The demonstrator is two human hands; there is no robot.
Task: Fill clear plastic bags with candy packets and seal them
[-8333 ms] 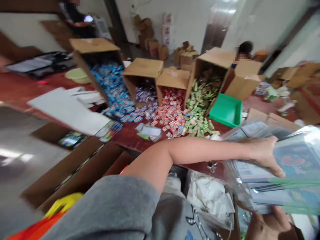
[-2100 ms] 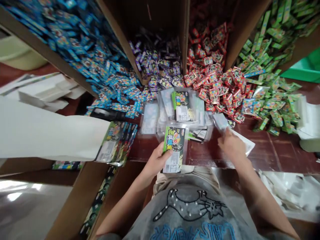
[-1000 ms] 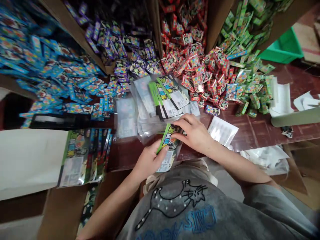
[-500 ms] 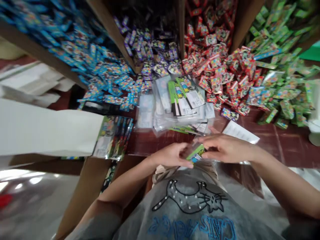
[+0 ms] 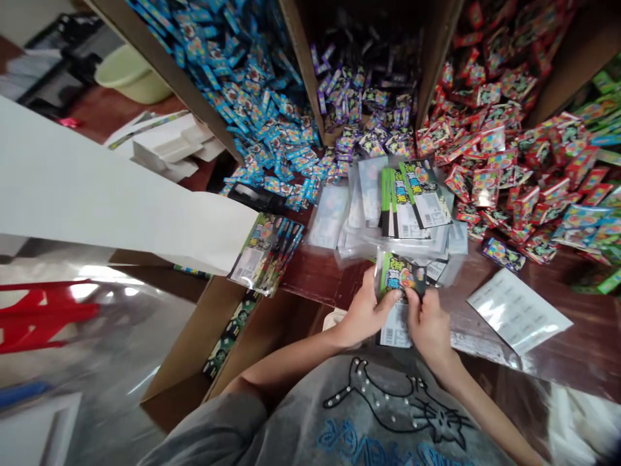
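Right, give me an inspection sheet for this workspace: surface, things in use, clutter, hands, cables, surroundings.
Surface: dark red glossy tabletop, largely covered.
Things in use: flat clear plastic packet with black-and-green print; overlapping pile of flat plastic packets beyond it.
Clutter: small blue packs, small purple packs and small red packs spilling from open brown cardboard boxes; white rectangular sheet with printed rows.
Hands: left hand and right hand both gripping the printed packet.
Cables: nothing seen.
Surroundings: round pale green basin; red openwork object above grey shiny floor.
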